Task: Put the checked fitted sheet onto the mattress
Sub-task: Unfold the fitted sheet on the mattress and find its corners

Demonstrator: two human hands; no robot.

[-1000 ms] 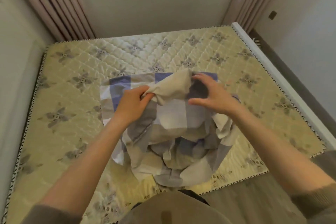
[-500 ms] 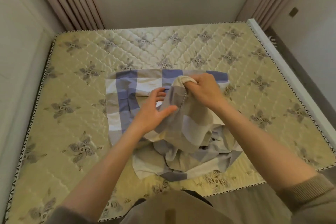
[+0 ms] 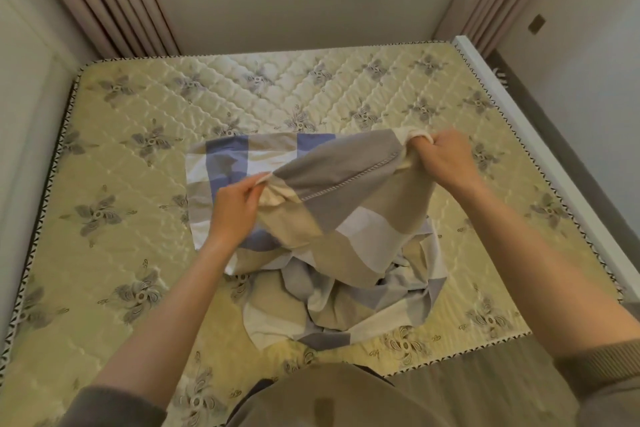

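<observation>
The checked fitted sheet [image 3: 346,218], in blue, grey, beige and white squares, lies bunched in the middle of the bare quilted mattress [image 3: 138,114]. Its far part is still folded flat; the near part is crumpled. My left hand [image 3: 235,208] grips a stitched hem of the sheet. My right hand [image 3: 446,159] grips the same hem further right, and the cloth is stretched and lifted between the two hands above the mattress.
The mattress fills most of the room. A wall runs close along its left side, with curtains [image 3: 114,0] and a window wall behind it. A white bed frame rail [image 3: 540,149] and a strip of floor [image 3: 571,135] run along the right.
My hands have moved apart, the right one far to the right, and the hem now spans between them. The left hand went from open fingers to gripping the cloth.
</observation>
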